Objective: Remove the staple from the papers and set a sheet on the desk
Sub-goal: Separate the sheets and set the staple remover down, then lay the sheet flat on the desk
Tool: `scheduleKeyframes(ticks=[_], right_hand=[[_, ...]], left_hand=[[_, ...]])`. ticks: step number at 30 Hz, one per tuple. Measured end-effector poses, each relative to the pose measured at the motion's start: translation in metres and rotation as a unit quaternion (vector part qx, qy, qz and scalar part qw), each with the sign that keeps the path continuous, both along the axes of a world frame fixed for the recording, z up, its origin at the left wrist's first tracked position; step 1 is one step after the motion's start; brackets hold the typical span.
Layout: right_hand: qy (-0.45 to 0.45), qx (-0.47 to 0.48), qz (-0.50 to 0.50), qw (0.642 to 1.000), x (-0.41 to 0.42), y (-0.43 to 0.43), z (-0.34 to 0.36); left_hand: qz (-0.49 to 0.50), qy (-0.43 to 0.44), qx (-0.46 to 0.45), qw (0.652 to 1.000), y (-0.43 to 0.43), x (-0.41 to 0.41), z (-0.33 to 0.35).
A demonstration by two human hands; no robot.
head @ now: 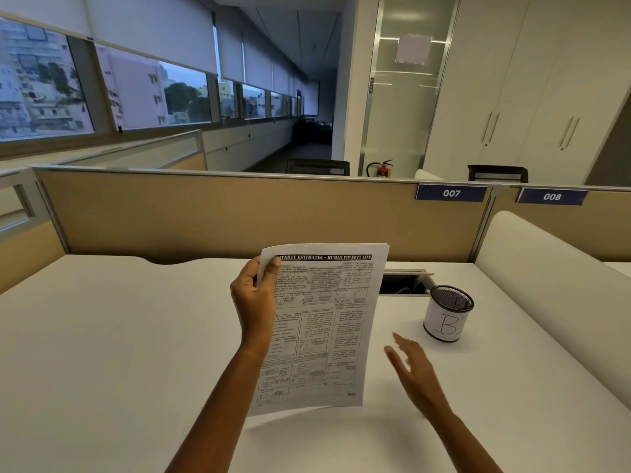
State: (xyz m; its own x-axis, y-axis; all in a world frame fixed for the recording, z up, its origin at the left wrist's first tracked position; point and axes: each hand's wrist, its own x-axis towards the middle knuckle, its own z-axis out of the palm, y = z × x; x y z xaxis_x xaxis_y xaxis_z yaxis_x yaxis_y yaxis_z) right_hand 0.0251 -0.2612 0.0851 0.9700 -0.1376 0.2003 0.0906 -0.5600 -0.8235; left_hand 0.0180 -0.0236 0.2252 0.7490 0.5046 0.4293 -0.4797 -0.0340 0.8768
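Note:
My left hand [254,302] grips the upper left corner of a set of printed papers [324,329] and holds them upright above the white desk [119,336]. The thumb lies over the front page near its black title bar. No staple can be made out at that corner; the hand covers it. My right hand [415,373] hovers to the right of the papers with straight, slightly blurred fingers, holding nothing and not touching the sheets.
A black mesh pen cup [448,314] wrapped in white paper stands at the right. Behind it is an open cable slot [404,283] in the desk. Tan partition panels [239,216] close off the back, and a white curved divider [546,285] runs along the right.

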Motion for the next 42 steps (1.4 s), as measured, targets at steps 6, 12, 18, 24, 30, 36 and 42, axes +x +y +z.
scheduleKeyframes(ticks=[6,12,18,24,30,36,42], right_hand=[[0.046,0.157,0.122,0.979,0.009,0.027,0.006],[0.027,0.270,0.081,0.959,0.010,0.034,0.008],[0.008,0.250,-0.005,0.968,0.022,0.050,0.005],[0.023,0.198,-0.041,0.979,0.038,0.079,0.001],[0.088,0.154,-0.046,0.983,0.056,0.121,-0.005],[0.178,0.091,-0.045,0.979,0.082,0.167,-0.021],[0.201,0.088,-0.047,0.974,0.091,0.207,-0.024]], left_hand=[[-0.023,-0.007,-0.007,1.000,0.001,0.002,0.002],[-0.029,0.037,-0.008,0.999,0.015,0.015,0.001],[-0.054,0.343,0.098,0.932,0.036,0.034,-0.039],[-0.058,0.392,0.184,0.899,0.066,0.040,-0.093],[0.032,0.405,0.217,0.888,0.098,0.054,-0.112],[0.091,0.450,0.198,0.866,0.135,0.073,-0.129],[0.126,0.454,0.144,0.870,0.163,0.090,-0.141]])
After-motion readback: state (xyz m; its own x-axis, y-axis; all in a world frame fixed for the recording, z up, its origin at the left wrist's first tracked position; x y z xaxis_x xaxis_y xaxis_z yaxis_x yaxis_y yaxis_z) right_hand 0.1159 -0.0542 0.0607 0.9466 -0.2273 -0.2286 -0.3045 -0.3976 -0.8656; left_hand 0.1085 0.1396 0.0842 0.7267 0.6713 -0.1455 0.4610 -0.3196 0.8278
